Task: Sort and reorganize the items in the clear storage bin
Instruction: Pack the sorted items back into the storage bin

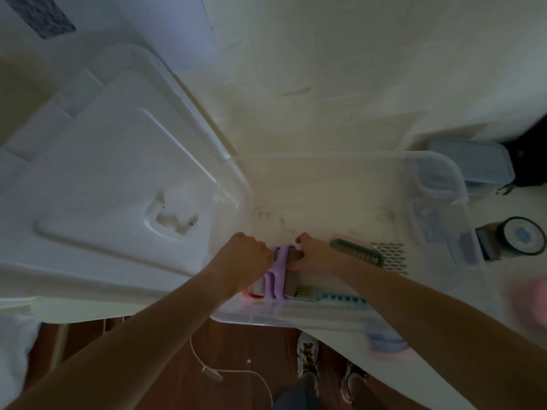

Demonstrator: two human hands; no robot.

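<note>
Both of your hands are inside the clear storage bin [438, 164], at its near wall: your left hand [247, 255] and right hand [313, 255] are each clamped on the purple grater [281, 270], one on either side of it, fingers curled around its edges. Just right of your right hand lie a green-framed slicer insert [358, 253] and a mesh blade [389, 257]; below your hands, against the near wall, sit a pink-edged piece [251, 295] and a teal perforated strip [340, 299]. The bin lid [118, 161] rests on the bench left of your left hand. The picture is blurred, so blade edges are hard to read: the risk is a fingertip sliding onto a cutting face as you pull, or the grater snagging the loose inserts beside it and dragging them along.
</note>
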